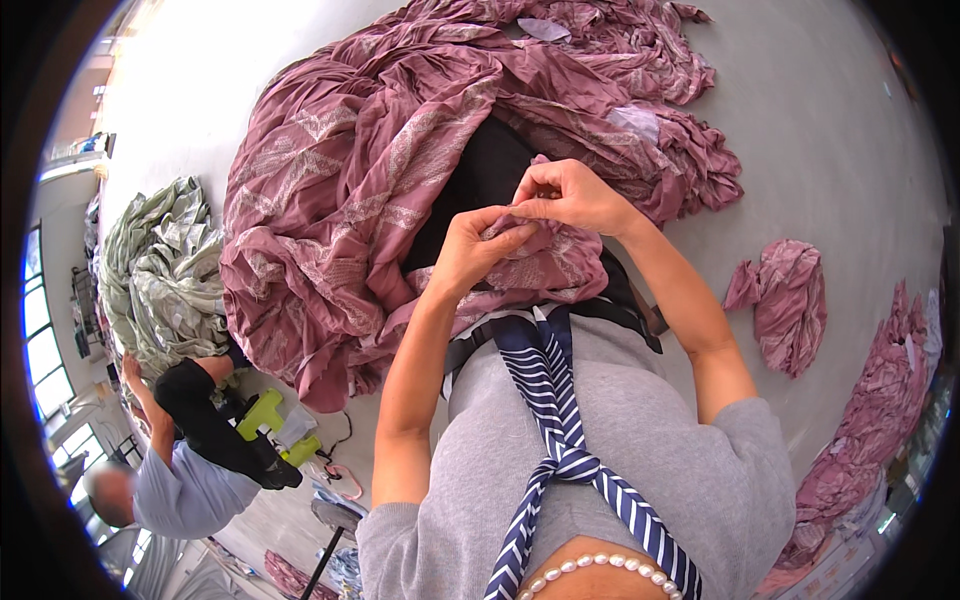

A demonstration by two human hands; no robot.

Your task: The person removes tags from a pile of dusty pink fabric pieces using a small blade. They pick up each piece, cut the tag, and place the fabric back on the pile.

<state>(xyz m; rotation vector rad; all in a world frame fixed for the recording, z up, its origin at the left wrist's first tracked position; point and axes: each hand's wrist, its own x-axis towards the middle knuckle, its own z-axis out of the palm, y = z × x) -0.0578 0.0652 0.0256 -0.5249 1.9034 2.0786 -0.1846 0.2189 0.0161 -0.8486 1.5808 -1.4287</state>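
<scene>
A large heap of dusty-pink patterned fabric (340, 200) spreads over my lap and the floor in front of me. My left hand (480, 244) is closed, with a gathered bit of this fabric between thumb and fingers. Close against it, my right hand (573, 196) pinches the cloth at the same spot, the fingertips of both hands almost touching. What exactly lies between the right fingertips is too small to make out beyond the fabric. Below the hands, a bunched fold (545, 265) of the pink cloth rests on my lap.
Pale green fabric (165, 280) is piled at the left, where another person (190, 490) sits handling it. Beside that person lies a lime-green object (262, 415). A small pink bundle (790, 305) lies on the floor at right, with a longer pink heap (865, 430) beyond.
</scene>
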